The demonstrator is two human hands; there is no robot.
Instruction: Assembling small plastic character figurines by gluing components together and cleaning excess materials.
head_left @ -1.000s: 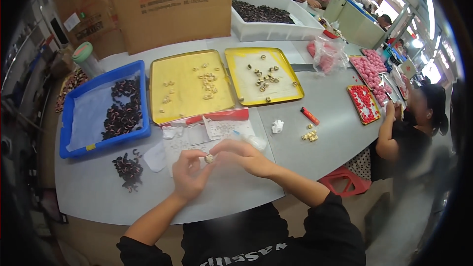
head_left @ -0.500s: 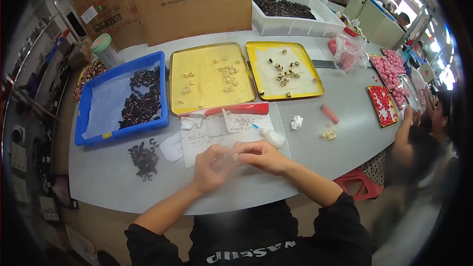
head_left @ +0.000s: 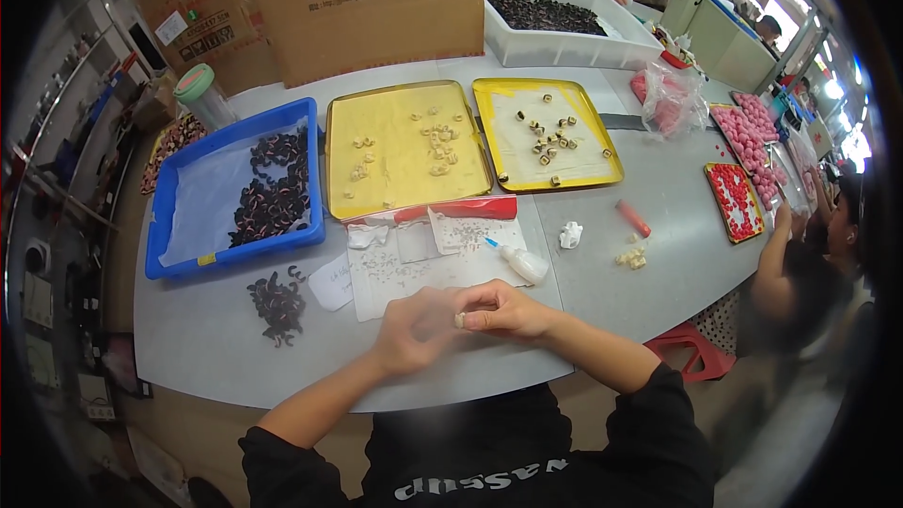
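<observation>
Here, the piece (head_left: 460, 320) is too small to show its axis or direction; the right hand (head_left: 501, 309) pinches it, the left hand (head_left: 410, 331) curls half-closed, any hold unclear.

Beyond the grip of the right hand (head_left: 506, 309) lie a sheet (head_left: 376, 293) and a bottle (head_left: 525, 264); behind them, one tray (head_left: 388, 111), with a second tray (head_left: 555, 88) to its right. Left of the grip lies a loose pile (head_left: 278, 305), a tub (head_left: 235, 258) behind it.
</observation>
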